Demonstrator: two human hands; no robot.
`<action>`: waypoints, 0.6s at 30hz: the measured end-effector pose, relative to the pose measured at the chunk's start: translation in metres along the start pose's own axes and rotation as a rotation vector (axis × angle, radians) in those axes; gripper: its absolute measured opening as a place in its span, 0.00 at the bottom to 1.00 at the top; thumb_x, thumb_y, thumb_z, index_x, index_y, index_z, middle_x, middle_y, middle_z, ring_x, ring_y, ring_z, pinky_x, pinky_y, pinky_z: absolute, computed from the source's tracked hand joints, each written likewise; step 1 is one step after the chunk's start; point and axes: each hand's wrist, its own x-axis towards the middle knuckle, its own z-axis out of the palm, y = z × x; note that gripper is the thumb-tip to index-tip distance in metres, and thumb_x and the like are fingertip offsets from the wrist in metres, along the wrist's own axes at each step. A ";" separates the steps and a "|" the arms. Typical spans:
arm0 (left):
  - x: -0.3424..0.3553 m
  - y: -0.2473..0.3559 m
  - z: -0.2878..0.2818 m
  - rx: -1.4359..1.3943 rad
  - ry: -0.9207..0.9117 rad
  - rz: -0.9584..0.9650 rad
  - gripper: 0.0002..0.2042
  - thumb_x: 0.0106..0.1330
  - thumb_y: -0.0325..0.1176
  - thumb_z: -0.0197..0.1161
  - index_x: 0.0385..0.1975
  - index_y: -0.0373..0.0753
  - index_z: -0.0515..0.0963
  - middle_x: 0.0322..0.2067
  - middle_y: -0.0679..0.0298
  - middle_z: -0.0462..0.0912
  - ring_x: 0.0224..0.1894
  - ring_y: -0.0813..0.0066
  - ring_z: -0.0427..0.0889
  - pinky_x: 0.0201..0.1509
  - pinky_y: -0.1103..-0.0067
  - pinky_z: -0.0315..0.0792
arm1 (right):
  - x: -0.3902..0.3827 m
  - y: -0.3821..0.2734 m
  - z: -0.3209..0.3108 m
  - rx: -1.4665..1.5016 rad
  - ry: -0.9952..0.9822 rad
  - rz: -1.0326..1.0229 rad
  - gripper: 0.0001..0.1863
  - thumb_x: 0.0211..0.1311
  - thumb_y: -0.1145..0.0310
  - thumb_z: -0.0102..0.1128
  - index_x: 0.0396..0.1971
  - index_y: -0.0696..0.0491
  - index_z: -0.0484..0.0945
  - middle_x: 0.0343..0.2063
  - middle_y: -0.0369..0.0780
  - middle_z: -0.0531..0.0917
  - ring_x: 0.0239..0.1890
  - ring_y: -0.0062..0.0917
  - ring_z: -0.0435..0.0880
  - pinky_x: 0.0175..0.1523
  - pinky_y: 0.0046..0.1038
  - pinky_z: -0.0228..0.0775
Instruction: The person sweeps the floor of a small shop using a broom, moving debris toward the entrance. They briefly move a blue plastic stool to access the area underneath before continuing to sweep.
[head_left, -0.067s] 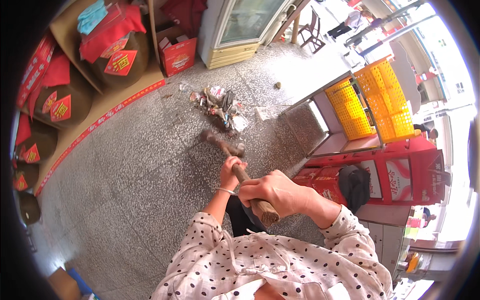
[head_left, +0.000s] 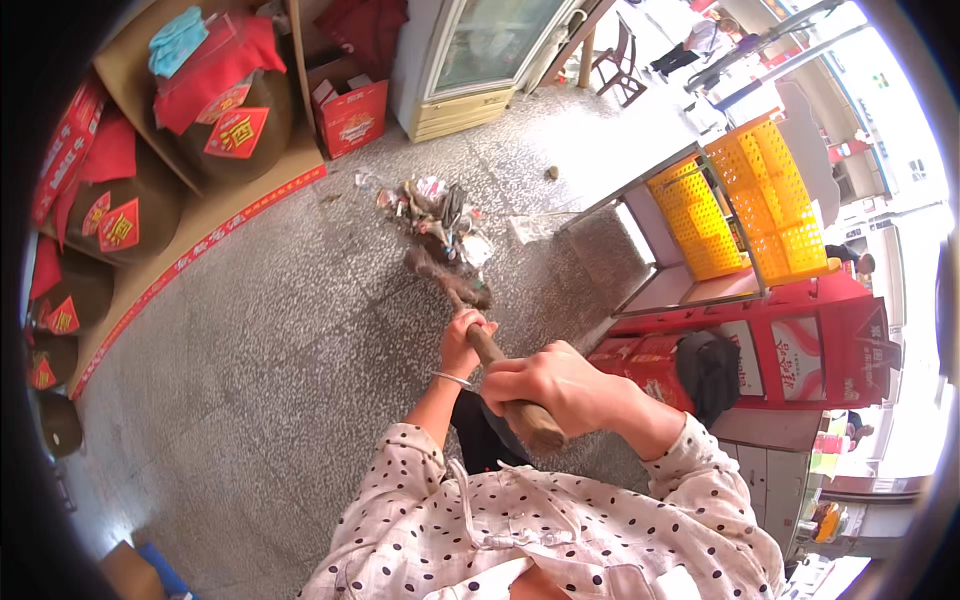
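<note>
Both my hands are wrapped round the wooden handle of a broom [head_left: 487,345], which slants away from my body. My left hand [head_left: 463,342] is closed lower on the handle, nearer the bristles. Around the upper part, close to the handle's blunt end, my right hand [head_left: 545,388] is closed. The brown broom head [head_left: 443,275] is blurred and lies on the floor at the near edge of a rubbish heap [head_left: 447,220]. That heap mixes crumpled wrappers, plastic and dark scraps. Whether the bristles touch it, I cannot tell.
Large brown jars [head_left: 150,215] with red labels line a shelf at left. A red carton [head_left: 352,115] and glass-door fridge [head_left: 470,70] stand beyond. Right are a metal rack with yellow baskets [head_left: 765,190], red boxes [head_left: 640,365] and a dark cap [head_left: 708,375]. A person [head_left: 705,40] is far off.
The broom head has shifted slightly away from me, closer to the rubbish heap. The handle's near end has swung a little to the right, and both hands keep their grip.
</note>
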 end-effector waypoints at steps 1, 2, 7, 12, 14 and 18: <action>0.018 0.005 0.004 0.024 -0.001 0.082 0.12 0.55 0.36 0.69 0.23 0.37 0.73 0.28 0.57 0.76 0.32 0.53 0.78 0.35 0.67 0.71 | -0.003 0.002 -0.014 0.004 0.032 -0.005 0.10 0.42 0.70 0.61 0.27 0.48 0.71 0.25 0.38 0.78 0.25 0.39 0.80 0.27 0.39 0.69; 0.031 0.022 0.002 0.122 -0.065 0.075 0.12 0.55 0.38 0.69 0.23 0.38 0.73 0.28 0.59 0.77 0.31 0.54 0.78 0.33 0.67 0.71 | -0.011 0.004 -0.031 0.053 0.071 0.020 0.10 0.41 0.70 0.61 0.26 0.48 0.71 0.24 0.36 0.76 0.24 0.37 0.79 0.26 0.37 0.69; 0.107 0.087 -0.024 0.404 -0.142 0.071 0.07 0.54 0.36 0.66 0.25 0.43 0.75 0.27 0.64 0.79 0.30 0.57 0.80 0.30 0.67 0.71 | -0.023 0.046 -0.122 0.528 0.290 0.135 0.06 0.46 0.75 0.60 0.17 0.52 0.73 0.21 0.36 0.79 0.22 0.25 0.81 0.26 0.27 0.71; 0.188 -0.039 -0.037 0.712 -0.157 -0.239 0.04 0.53 0.34 0.60 0.25 0.42 0.76 0.28 0.56 0.81 0.32 0.50 0.80 0.31 0.59 0.71 | 0.070 0.239 -0.113 0.810 0.312 -0.020 0.04 0.52 0.79 0.59 0.26 0.54 0.74 0.34 0.38 0.80 0.38 0.23 0.79 0.43 0.27 0.72; 0.217 -0.073 -0.045 0.759 -0.205 -0.277 0.04 0.51 0.34 0.61 0.22 0.41 0.76 0.26 0.54 0.81 0.31 0.48 0.80 0.30 0.58 0.71 | 0.105 0.286 -0.113 0.906 0.319 -0.041 0.05 0.51 0.79 0.60 0.28 0.54 0.74 0.35 0.37 0.80 0.41 0.23 0.79 0.46 0.28 0.72; 0.283 -0.073 -0.004 0.554 -0.136 -0.180 0.06 0.49 0.33 0.63 0.22 0.41 0.74 0.24 0.56 0.78 0.30 0.47 0.78 0.30 0.58 0.69 | 0.124 0.322 -0.171 0.781 0.280 0.014 0.08 0.47 0.81 0.59 0.29 0.54 0.75 0.36 0.37 0.81 0.40 0.24 0.80 0.46 0.28 0.72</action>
